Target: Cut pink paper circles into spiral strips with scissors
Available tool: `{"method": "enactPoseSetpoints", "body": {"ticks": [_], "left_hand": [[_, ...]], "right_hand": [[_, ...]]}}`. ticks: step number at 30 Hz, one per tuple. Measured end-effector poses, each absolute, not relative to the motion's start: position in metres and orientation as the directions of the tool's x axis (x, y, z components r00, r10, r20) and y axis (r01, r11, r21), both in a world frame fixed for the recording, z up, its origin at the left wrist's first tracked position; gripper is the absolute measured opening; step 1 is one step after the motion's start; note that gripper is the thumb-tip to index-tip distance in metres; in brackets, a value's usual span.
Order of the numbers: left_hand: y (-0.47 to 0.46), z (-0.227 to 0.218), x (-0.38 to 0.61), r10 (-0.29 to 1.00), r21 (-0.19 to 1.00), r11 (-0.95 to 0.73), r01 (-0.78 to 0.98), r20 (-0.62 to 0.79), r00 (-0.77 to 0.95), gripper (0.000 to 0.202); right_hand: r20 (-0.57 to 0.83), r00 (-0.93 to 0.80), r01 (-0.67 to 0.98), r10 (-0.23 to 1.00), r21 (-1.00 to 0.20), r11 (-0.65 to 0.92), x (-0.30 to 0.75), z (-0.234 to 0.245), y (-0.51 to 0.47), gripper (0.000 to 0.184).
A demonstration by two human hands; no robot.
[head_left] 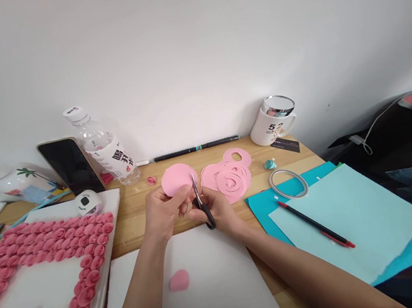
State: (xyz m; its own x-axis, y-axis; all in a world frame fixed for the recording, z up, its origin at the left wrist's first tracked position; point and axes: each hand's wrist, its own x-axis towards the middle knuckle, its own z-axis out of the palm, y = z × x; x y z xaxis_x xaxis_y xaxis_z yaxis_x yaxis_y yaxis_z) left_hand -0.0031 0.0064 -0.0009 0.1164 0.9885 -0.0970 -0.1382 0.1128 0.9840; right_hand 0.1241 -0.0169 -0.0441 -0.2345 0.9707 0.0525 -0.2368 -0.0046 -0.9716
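My left hand [162,212] pinches a pink paper disc [177,178] and holds it up over the wooden desk [138,208]. My right hand [219,209] is closed round the black handles of small scissors [201,202], whose blades point up against the disc's right edge. Just beyond my hands lies a pile of pink paper spirals [229,176]. A small pink paper scrap [179,280] rests on the white sheet [222,289] under my forearms.
A white board with many pink paper roses [34,290] fills the left. Light blue and teal paper sheets [345,219] with a red-black pencil [314,224] and a tape ring [288,182] lie right. Phone [70,166], bottle [103,146], black pen [195,148] and mug [272,121] stand by the wall.
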Motion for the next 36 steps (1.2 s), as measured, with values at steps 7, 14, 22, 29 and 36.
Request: {"method": "enactPoseSetpoints", "body": {"ticks": [7, 14, 22, 29, 36], "left_hand": [[0.0061, -0.001, -0.0033, 0.984, 0.988, 0.124, -0.093, -0.11, 0.142, 0.027], [0.0054, -0.0007, -0.0032, 0.983, 0.985, 0.135, -0.104, -0.12, 0.138, 0.027], [0.0065, -0.0014, -0.0028, 0.982, 0.984, 0.143, -0.109, -0.127, 0.14, 0.025], [0.0062, -0.0016, -0.0025, 0.984, 0.984, 0.139, -0.115, -0.123, 0.132, 0.02], [0.0069, -0.0018, -0.0038, 0.985, 0.983, 0.13, -0.133, -0.113, 0.13, 0.019]], "right_hand": [[0.155, -0.199, -0.259, 0.968, -0.96, 0.101, 0.1275, -0.0434, -0.0147, 0.043], [0.172, -0.222, -0.257, 0.96, -0.96, 0.113, 0.1267, -0.0419, -0.0155, 0.039], [0.16, -0.209, -0.232, 0.965, -0.966, 0.11, 0.1263, -0.0414, -0.015, 0.042], [0.149, -0.207, -0.235, 0.967, -0.967, 0.098, 0.1253, -0.0414, -0.0149, 0.041], [0.158, -0.195, -0.249, 0.968, -0.963, 0.107, 0.126, -0.0401, -0.0147, 0.038]]}}
